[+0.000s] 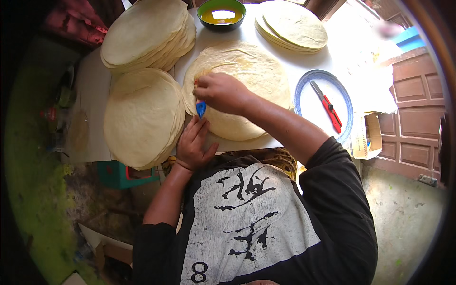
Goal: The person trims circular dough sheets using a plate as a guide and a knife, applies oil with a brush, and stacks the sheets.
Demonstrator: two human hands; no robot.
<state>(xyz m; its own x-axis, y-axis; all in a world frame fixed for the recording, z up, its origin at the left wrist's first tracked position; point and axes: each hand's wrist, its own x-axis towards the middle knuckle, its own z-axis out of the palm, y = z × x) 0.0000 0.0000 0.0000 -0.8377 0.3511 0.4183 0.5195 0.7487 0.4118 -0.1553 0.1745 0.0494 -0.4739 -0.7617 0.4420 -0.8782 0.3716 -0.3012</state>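
My right hand (222, 93) is closed around a brush with a blue handle end (201, 109), held over the left part of a round flat dough sheet (251, 114) in the middle of the table. The upper surface of this sheet has shiny, yellowish wet patches. Most of the brush is hidden by my fingers. My left hand (194, 142) rests palm down with fingers stretched out, between the middle sheet and the near-left stack of dough sheets (142, 116). Its fingertips are close to the brush handle's end; whether they touch, I cannot tell.
At the far left stands another tall dough stack (145, 33). A green and black bowl (221, 26) of yellow liquid sits at the back, beside a smaller dough stack (294, 23). To the right, a red utility knife (331, 111) lies on a blue-rimmed plate (347, 95).
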